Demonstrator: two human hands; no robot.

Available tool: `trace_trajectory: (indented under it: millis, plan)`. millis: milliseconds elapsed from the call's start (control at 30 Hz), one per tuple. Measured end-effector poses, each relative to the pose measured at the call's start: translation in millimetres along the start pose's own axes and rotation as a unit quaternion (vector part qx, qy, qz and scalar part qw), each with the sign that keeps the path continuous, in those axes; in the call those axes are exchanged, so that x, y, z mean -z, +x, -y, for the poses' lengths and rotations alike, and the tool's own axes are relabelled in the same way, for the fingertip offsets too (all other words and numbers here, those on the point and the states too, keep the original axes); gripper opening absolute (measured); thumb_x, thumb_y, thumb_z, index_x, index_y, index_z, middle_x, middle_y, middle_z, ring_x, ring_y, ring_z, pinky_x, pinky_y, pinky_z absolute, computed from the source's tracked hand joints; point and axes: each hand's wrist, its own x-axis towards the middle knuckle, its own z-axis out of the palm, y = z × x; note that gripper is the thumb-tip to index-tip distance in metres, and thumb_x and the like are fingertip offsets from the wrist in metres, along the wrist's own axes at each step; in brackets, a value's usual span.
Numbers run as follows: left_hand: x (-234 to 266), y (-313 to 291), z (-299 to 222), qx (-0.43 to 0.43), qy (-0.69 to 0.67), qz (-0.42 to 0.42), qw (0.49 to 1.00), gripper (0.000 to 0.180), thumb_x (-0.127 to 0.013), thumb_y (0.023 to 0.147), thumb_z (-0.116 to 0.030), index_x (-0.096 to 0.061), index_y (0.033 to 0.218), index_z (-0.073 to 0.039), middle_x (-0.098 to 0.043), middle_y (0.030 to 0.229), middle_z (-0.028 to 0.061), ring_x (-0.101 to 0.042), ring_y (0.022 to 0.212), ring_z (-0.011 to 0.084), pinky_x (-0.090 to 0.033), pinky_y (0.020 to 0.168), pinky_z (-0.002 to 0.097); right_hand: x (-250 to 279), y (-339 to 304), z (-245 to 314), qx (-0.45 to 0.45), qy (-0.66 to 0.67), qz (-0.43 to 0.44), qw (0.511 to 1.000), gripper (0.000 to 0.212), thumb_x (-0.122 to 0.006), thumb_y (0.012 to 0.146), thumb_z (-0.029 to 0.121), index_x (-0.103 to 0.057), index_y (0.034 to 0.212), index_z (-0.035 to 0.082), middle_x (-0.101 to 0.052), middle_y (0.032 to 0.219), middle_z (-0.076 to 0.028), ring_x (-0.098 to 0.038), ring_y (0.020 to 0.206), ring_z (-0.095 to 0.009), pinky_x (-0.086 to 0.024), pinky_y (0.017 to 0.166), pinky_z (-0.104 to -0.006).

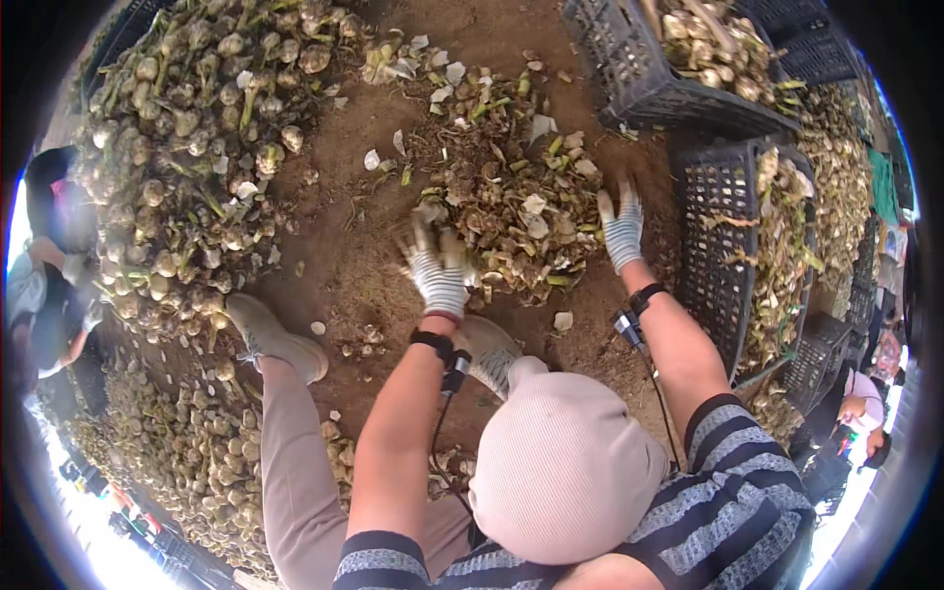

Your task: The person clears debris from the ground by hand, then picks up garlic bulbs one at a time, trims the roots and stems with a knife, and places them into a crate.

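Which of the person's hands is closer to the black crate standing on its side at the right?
The right. The right hand hovers open at the right edge of the heap of husks and trimmings, close beside the black crate. The left hand is at the heap's left edge, farther away.

Blurred by motion: left hand (438, 270), so fingers and any grip on the heap of trimmings (511, 221) could not be told. Could not tell either whether right hand (622, 228) touched the scraps or hung just above. Cut off by the upper edge: black crate (639, 84). Half hidden behind the right forearm and rim shadow: side crate (718, 226). Too small and dark at both rims: other people (49, 256).
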Motion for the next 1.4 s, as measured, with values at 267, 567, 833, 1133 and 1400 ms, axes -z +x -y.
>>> trace_trajectory:
  millis: [267, 567, 833, 1133, 1400]
  plan:
    - [-10, -19, -110, 0.016, -0.467, 0.112, 0.877, 0.070, -0.064, 0.086, -0.029, -0.029, 0.144, -0.010, -0.042, 0.139, 0.0115, -0.038, 0.129, 0.0234, -0.028, 0.108, 0.0404, -65, -65, 74, -0.070, 0.251, 0.051, 0.964, 0.061, -0.059, 0.085, 0.040, -0.043, 0.132, 0.004, -0.044, 0.130, -0.017, -0.041, 0.121, -0.030, -0.033, 0.103, -0.0392]
    - [54, -16, -169, 0.191, -0.547, 0.254, 0.775, 0.060, -0.073, 0.079, -0.031, -0.047, 0.127, -0.007, -0.062, 0.105, 0.0060, -0.058, 0.084, 0.0140, -0.050, 0.064, 0.0306, 2, -55, 142, -0.278, 0.702, 0.156, 0.637, 0.061, -0.071, 0.081, 0.033, -0.045, 0.131, 0.011, -0.054, 0.120, 0.000, -0.053, 0.104, -0.012, -0.046, 0.087, -0.0277]
    - [108, -64, -327, 0.055, -0.439, 0.479, 0.758, 0.061, -0.068, 0.085, -0.025, -0.038, 0.136, -0.011, -0.062, 0.111, 0.0067, -0.062, 0.086, 0.0130, -0.051, 0.064, 0.0271, 162, -44, 137, -0.189, 0.805, 0.028, 0.562, 0.059, -0.067, 0.083, 0.040, -0.047, 0.129, 0.010, -0.055, 0.122, -0.001, -0.054, 0.107, -0.014, -0.046, 0.091, -0.0298]
    - [62, -115, -462, -0.334, -0.263, 0.647, 0.633, 0.056, -0.049, 0.096, -0.031, -0.029, 0.143, -0.009, -0.044, 0.139, 0.0074, -0.037, 0.130, 0.0167, -0.028, 0.107, 0.0282, 373, -78, -18, -0.118, 0.663, -0.088, 0.734, 0.074, -0.067, 0.079, 0.045, -0.037, 0.138, 0.011, -0.048, 0.132, -0.009, -0.048, 0.118, -0.023, -0.042, 0.098, -0.0393]
    - [104, -46, -356, -0.036, -0.335, 0.491, 0.803, 0.065, -0.044, 0.092, -0.051, -0.033, 0.142, -0.011, -0.030, 0.148, 0.0073, -0.033, 0.132, 0.0176, -0.032, 0.102, 0.0321, 370, -74, -81, -0.203, -0.238, 0.078, 0.947, 0.083, -0.057, 0.074, 0.066, -0.035, 0.141, 0.022, -0.017, 0.151, -0.018, -0.014, 0.138, -0.039, -0.015, 0.111, -0.0528]
